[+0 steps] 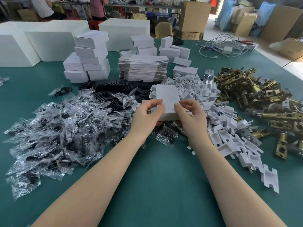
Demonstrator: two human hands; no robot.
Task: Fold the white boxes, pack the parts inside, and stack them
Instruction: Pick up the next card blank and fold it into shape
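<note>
Both hands hold one small white cardboard box [168, 102] above the green table [147, 169], near the middle of the view. The left hand [147, 112] grips its left edge with curled fingers and the thumb on top. The right hand [191, 113] pinches the right edge in the same way. The box looks closed, with a smooth matte top face, though its far end is hard to read.

To the left lies a loose heap of crinkled clear plastic bags [54, 128] with dark parts inside. Behind them is a row of flat black plates [114, 86]. To the right is a pile of white molded plastic inserts [221, 125], and further right a heap of shiny brass-colored metal latches [255, 95]. Behind the box stands a neat stack of flat unfolded box blanks [142, 68]. Left of it, folded white boxes [90, 58] are stacked in a tower.
</note>
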